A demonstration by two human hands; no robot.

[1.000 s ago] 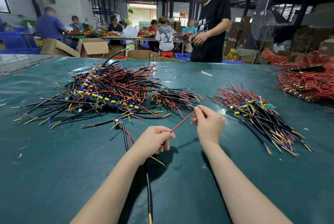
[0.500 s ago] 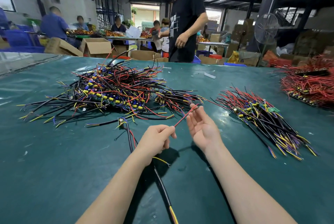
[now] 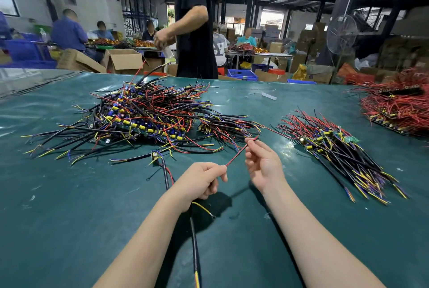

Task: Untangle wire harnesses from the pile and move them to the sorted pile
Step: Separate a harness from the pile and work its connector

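Note:
A tangled pile of wire harnesses (image 3: 148,118), black, red, yellow and blue, lies on the green table (image 3: 69,206) at the centre left. A neater sorted pile (image 3: 336,148) lies at the right. My left hand (image 3: 199,181) grips one wire harness (image 3: 194,248). Its black cable hangs down toward me, and a yellow lead with a ring end sticks out below the fist. The harness's thin red wire (image 3: 239,153) runs up and right from my left fingers. My right hand (image 3: 264,164) pinches that wire near its tip.
A single loose harness (image 3: 157,157) lies between the tangled pile and my left hand. A heap of red wires on boards (image 3: 399,106) fills the far right. A person in black (image 3: 195,32) stands at the table's far edge. A small white strip (image 3: 269,95) lies beyond the piles.
My right hand pinched the red wire, opened with the palm showing, and now pinches it near the tip. The person in black has walked left behind the table. My left hand has kept its grip.

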